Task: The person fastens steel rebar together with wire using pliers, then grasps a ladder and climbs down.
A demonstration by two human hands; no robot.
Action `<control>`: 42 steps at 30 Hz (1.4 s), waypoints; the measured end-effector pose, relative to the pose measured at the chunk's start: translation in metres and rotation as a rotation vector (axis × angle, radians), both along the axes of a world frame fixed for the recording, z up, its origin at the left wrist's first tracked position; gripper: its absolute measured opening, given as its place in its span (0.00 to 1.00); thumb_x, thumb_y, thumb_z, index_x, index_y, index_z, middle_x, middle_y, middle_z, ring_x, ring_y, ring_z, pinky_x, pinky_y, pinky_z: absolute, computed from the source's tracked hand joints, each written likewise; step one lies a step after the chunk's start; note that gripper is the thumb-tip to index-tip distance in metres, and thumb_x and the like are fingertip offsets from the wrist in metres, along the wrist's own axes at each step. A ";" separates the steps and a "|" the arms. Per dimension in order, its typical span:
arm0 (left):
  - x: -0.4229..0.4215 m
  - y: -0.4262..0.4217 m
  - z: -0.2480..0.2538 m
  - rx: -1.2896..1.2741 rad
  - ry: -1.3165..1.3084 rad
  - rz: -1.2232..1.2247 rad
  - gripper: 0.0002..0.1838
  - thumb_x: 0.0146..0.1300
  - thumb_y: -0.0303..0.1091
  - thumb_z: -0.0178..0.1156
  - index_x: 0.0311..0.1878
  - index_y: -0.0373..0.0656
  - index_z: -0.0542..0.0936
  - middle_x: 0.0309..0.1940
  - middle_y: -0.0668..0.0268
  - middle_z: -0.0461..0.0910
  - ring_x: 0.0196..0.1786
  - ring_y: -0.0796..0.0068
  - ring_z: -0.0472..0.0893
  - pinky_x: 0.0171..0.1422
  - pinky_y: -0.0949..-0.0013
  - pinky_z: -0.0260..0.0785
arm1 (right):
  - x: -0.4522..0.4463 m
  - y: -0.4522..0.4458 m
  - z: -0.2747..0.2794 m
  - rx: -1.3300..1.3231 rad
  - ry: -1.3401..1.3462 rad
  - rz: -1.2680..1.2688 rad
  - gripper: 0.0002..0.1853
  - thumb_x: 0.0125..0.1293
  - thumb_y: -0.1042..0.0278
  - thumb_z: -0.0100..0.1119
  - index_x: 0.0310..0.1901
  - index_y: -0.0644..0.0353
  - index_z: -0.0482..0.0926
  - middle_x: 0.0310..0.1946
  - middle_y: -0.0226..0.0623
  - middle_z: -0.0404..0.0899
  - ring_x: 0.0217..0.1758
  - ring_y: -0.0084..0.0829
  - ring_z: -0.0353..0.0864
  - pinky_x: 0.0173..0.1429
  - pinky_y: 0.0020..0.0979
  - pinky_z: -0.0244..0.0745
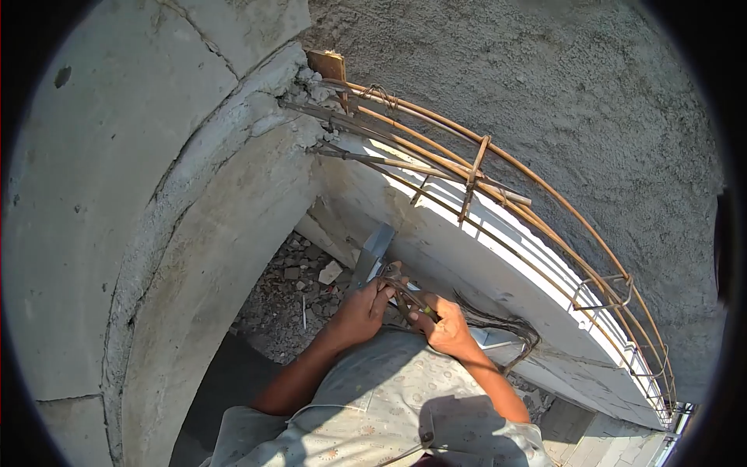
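Note:
In the lower middle, in front of the patterned shirt, both hands are close together. My right hand (447, 323) is wrapped round the handles of metal pliers (406, 297), whose head points up and left. My left hand (364, 310) is closed beside the pliers' head, its fingers pinched; what it holds is too small to make out. Dark thin wires (498, 321) hang to the right of my right hand. Just above my left hand is a grey metal piece (375, 247).
Rusty rebar (545, 187) with tied stirrups runs along the top of a curved white wall (498, 249). A wooden piece (327, 65) stands at its left end. Concrete wall (85, 194) fills the left. Rubble (294, 272) lies below; rough grey plaster (545, 78) is at the back.

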State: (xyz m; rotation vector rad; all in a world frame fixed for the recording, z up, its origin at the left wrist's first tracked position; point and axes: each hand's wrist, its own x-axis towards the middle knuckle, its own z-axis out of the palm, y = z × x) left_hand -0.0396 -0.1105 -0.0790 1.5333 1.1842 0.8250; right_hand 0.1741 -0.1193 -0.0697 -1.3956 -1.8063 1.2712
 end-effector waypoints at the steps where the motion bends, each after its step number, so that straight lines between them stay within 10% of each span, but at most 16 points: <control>1: -0.004 0.000 0.002 0.071 0.112 0.037 0.22 0.78 0.31 0.47 0.70 0.33 0.68 0.58 0.51 0.82 0.58 0.52 0.82 0.62 0.60 0.72 | -0.003 -0.001 0.004 0.173 -0.011 0.018 0.16 0.63 0.73 0.66 0.53 0.59 0.80 0.42 0.50 0.84 0.46 0.53 0.84 0.49 0.43 0.78; 7: -0.019 0.002 0.035 0.047 -0.240 0.312 0.22 0.82 0.36 0.42 0.68 0.29 0.70 0.52 0.54 0.85 0.50 0.70 0.85 0.48 0.70 0.74 | 0.001 0.003 -0.012 0.508 -0.057 -0.028 0.16 0.62 0.80 0.66 0.52 0.66 0.79 0.33 0.42 0.83 0.30 0.35 0.83 0.37 0.29 0.75; 11: -0.041 0.008 0.013 0.016 -0.316 0.417 0.22 0.82 0.38 0.42 0.66 0.30 0.72 0.51 0.54 0.85 0.49 0.72 0.85 0.44 0.73 0.72 | -0.015 0.005 0.031 0.171 0.228 -0.306 0.18 0.63 0.82 0.65 0.55 0.65 0.79 0.35 0.43 0.87 0.34 0.26 0.86 0.38 0.27 0.77; 14: -0.042 0.007 -0.002 -0.052 -0.287 0.367 0.23 0.82 0.40 0.43 0.67 0.31 0.72 0.50 0.54 0.85 0.48 0.72 0.86 0.42 0.73 0.71 | -0.022 0.026 0.028 0.499 0.217 -0.191 0.20 0.64 0.82 0.65 0.58 0.64 0.79 0.36 0.43 0.87 0.33 0.27 0.85 0.40 0.26 0.77; 19: -0.029 0.016 0.012 -0.108 -0.336 0.341 0.22 0.81 0.38 0.47 0.69 0.34 0.71 0.48 0.59 0.86 0.44 0.77 0.84 0.42 0.74 0.71 | -0.050 0.050 0.043 0.322 0.389 -0.125 0.16 0.73 0.76 0.59 0.59 0.71 0.76 0.47 0.47 0.87 0.48 0.32 0.87 0.53 0.31 0.80; 30: -0.043 0.080 -0.006 0.161 -0.186 0.275 0.13 0.74 0.29 0.58 0.58 0.41 0.83 0.47 0.66 0.84 0.37 0.82 0.79 0.40 0.75 0.74 | -0.064 0.086 -0.005 0.254 0.504 -0.039 0.17 0.74 0.70 0.61 0.61 0.65 0.77 0.43 0.38 0.87 0.35 0.28 0.80 0.43 0.29 0.77; 36: -0.063 0.102 -0.057 -0.029 -0.108 0.249 0.13 0.73 0.29 0.58 0.57 0.38 0.82 0.46 0.65 0.83 0.34 0.80 0.77 0.38 0.73 0.73 | -0.046 0.079 -0.063 0.229 -0.039 -0.137 0.14 0.76 0.63 0.57 0.52 0.65 0.81 0.32 0.42 0.83 0.33 0.30 0.79 0.42 0.32 0.75; 42: -0.054 0.089 -0.114 -0.166 -0.229 0.359 0.14 0.74 0.31 0.58 0.57 0.38 0.83 0.46 0.68 0.84 0.32 0.80 0.75 0.39 0.75 0.73 | -0.050 0.079 -0.085 0.215 -0.013 -0.138 0.17 0.75 0.66 0.55 0.62 0.59 0.79 0.47 0.53 0.85 0.46 0.43 0.85 0.55 0.36 0.77</control>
